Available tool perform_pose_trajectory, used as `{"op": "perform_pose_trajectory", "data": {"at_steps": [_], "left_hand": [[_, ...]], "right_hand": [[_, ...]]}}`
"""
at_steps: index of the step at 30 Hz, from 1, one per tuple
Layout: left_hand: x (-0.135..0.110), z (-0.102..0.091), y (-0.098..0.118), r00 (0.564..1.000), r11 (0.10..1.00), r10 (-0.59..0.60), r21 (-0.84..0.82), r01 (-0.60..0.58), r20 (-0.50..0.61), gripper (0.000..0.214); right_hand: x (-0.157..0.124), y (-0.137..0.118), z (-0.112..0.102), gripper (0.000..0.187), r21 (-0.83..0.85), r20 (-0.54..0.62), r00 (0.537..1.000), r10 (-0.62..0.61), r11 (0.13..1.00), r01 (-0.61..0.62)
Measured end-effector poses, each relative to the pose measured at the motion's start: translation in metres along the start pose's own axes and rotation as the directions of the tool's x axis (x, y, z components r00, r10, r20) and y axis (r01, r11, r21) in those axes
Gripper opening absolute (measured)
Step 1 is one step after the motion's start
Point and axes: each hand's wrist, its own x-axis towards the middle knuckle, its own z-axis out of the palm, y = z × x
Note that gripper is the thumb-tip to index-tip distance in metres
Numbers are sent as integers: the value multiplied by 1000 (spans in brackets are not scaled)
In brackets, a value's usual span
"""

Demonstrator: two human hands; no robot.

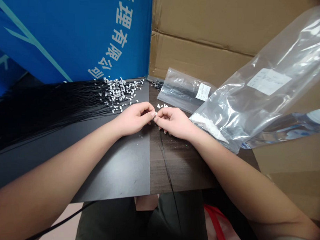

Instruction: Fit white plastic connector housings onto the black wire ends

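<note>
My left hand and my right hand meet fingertip to fingertip over the table, both pinched closed. A tiny white connector shows between the fingertips, mostly covered; the left thumb and forefinger grip it. From under my right hand's fingers a thin black wire hangs over the table's front edge toward my lap. Its upper end is hidden by the fingers. Just behind the hands lie several loose white connectors. To the left rests a large bundle of black wires with white connectors on their ends.
A large clear bag holding white pieces leans at right, beside a plastic bottle lying tilted. A smaller labelled bag lies behind the hands. A blue panel and cardboard wall off the table's back.
</note>
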Motion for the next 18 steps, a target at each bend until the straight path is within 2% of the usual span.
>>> {"op": "perform_pose_trajectory", "data": {"at_steps": [18], "left_hand": [[0,1,0,1000,1000,7,24,-7,-1,28]], "right_hand": [[0,-2,0,14,1,2,1000,7,1000,-7]]}}
